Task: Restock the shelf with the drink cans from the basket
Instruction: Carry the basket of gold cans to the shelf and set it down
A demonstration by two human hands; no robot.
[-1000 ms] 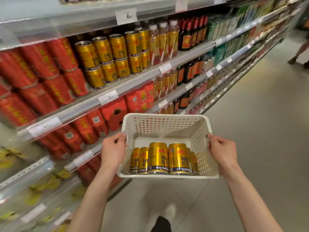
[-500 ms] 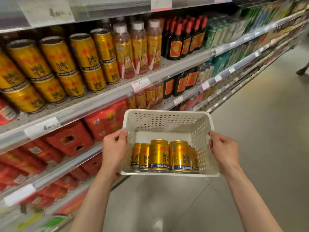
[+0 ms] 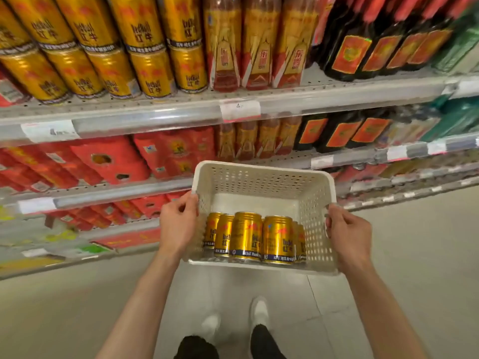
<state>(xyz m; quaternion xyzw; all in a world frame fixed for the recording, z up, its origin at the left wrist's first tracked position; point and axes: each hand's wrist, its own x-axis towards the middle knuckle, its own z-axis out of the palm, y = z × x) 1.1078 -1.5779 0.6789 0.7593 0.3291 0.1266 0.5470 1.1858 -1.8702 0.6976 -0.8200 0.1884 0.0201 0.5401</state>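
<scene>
Metal shelf [image 3: 160, 110] with stacked gold cans [image 3: 153, 71], labelled bottles [image 3: 259, 47] beside them, dark bottles [image 3: 363, 42] further right

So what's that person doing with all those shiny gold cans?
A person is standing at a shop shelf, holding a white basket with both hands: the left hand on one side rim, the right hand on the other. Several gold drink cans stand upright in its near end. Matching gold cans on the shelf are stacked two high, up to the left. No can has been taken out yet.
</scene>
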